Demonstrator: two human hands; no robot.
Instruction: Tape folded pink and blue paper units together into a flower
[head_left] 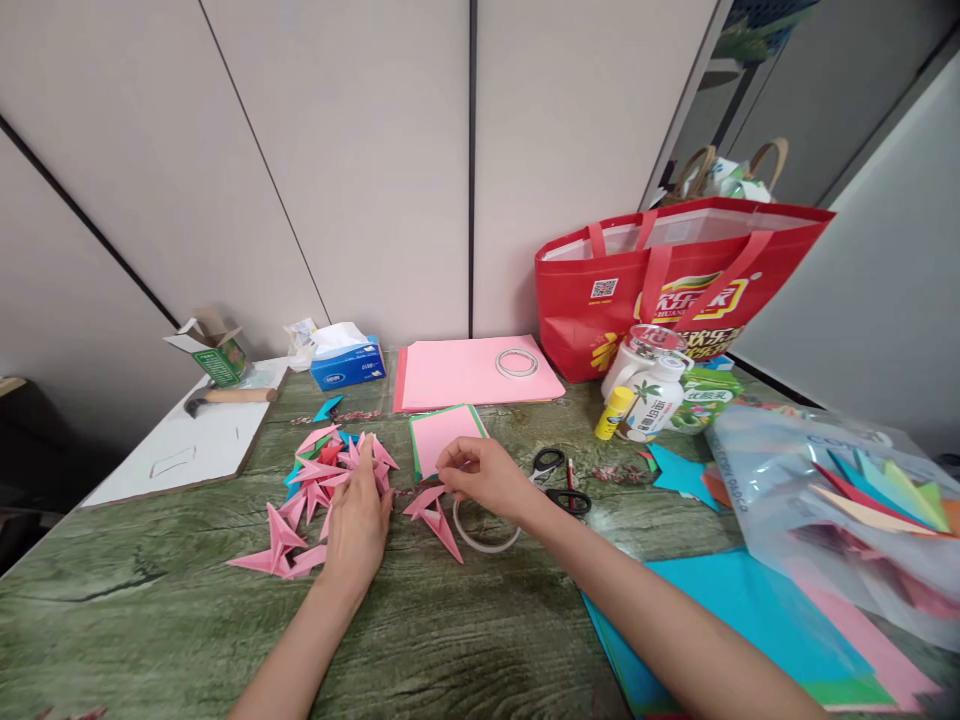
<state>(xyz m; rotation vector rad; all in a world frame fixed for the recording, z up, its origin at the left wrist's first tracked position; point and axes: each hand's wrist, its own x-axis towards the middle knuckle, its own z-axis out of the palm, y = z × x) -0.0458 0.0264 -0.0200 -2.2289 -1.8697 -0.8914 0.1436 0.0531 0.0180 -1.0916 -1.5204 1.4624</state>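
Observation:
My left hand (pixel 358 520) lies flat, fingers stretched out, on a heap of folded pink paper pieces (pixel 319 480) on the green table. My right hand (pixel 487 478) is curled in a pinch at the near edge of a small stack of square papers (pixel 444 432), pink on top with green under it. What its fingertips hold is too small to make out. A folded pink piece (pixel 435 518) lies between my hands. A clear tape ring (pixel 487 535) sits under my right wrist.
Black scissors (pixel 559 482) lie right of my right hand. Behind are large pink sheets (pixel 472 372) with a tape roll (pixel 517 362), a tissue box (pixel 347 364), a red bag (pixel 667 280), a glue stick (pixel 613 412), white jars (pixel 651 385). Blue sheets (pixel 742 620) and a plastic bag of paper (pixel 840 500) lie right.

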